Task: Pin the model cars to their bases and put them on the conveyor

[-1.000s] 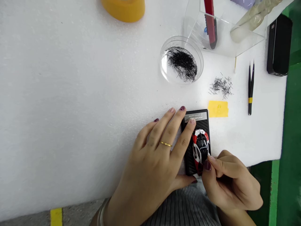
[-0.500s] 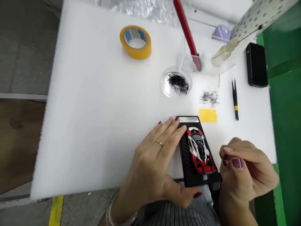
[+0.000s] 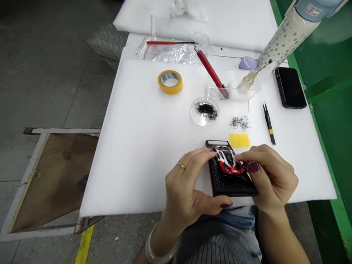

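A red, white and black model car [image 3: 227, 158] sits on a black display base [image 3: 220, 189] at the table's near edge. My left hand [image 3: 189, 183] spans the base from the left, its fingertips by the car's left side and its thumb along the near edge. My right hand [image 3: 269, 176] is curled at the other side, with the index fingertip against the car's right flank and the thumb close to it. Anything small between those fingers is hidden. Beyond the base lies a yellow tape piece [image 3: 239, 140] with tiny bits on it.
Loose black slivers [image 3: 239, 123] lie beside a clear dish [image 3: 195, 116] of more slivers. Black tweezers [image 3: 268, 124], a phone-like black device [image 3: 290, 88], a yellow tape roll [image 3: 176, 88], a red pen-like tool [image 3: 210, 69] and a dotted bottle [image 3: 283, 40] stand around.
My right hand has moved left, from beside the base to the car's flank. My left hand stays on the base. The view has shifted, showing more of the far table.
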Motion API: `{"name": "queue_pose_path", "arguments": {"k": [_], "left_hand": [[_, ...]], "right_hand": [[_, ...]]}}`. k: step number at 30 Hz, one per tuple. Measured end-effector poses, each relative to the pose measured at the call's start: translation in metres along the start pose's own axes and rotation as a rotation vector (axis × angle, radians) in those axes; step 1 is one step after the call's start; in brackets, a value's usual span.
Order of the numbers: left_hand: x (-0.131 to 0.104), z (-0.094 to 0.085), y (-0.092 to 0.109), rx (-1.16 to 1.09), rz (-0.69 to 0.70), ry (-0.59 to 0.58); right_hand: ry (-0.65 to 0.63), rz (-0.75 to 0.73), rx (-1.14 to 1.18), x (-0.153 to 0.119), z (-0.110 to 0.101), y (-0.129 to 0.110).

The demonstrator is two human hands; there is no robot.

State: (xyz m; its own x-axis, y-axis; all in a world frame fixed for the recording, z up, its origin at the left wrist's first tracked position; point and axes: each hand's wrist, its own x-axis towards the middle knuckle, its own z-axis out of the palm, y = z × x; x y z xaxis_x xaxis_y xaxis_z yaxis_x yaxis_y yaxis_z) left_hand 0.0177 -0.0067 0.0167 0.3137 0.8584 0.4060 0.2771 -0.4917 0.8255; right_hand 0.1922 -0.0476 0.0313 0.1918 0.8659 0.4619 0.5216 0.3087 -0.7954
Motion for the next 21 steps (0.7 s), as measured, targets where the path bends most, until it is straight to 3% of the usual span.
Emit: {"name": "queue_pose_path", "arguments": {"k": [5, 10, 12, 16, 21], "left_hand": [[0.002, 0.003, -0.003, -0.032, 0.017, 0.021], [-0.001, 0.005, -0.005, -0.001, 0.036, 0.046], [-0.006, 0.008, -0.003, 0.044, 0.058, 0.052], [-0.017, 0.021, 0.007, 0.17, 0.117, 0.111], [-0.02, 0.044, 0.02, 0.267, 0.094, 0.227]], "right_hand": [[-0.029, 0.035, -0.005, 0.002, 0.004, 0.001], [0.112, 0.161, 0.062, -0.008, -0.004, -0.007], [0.058, 0.25, 0.028, -0.017, -0.015, -0.015], [-0.202, 0.437, -0.249, -0.032, -0.032, -0.033], [-0.177, 0.525, -0.251, -0.025, -0.039, -0.033]]}}
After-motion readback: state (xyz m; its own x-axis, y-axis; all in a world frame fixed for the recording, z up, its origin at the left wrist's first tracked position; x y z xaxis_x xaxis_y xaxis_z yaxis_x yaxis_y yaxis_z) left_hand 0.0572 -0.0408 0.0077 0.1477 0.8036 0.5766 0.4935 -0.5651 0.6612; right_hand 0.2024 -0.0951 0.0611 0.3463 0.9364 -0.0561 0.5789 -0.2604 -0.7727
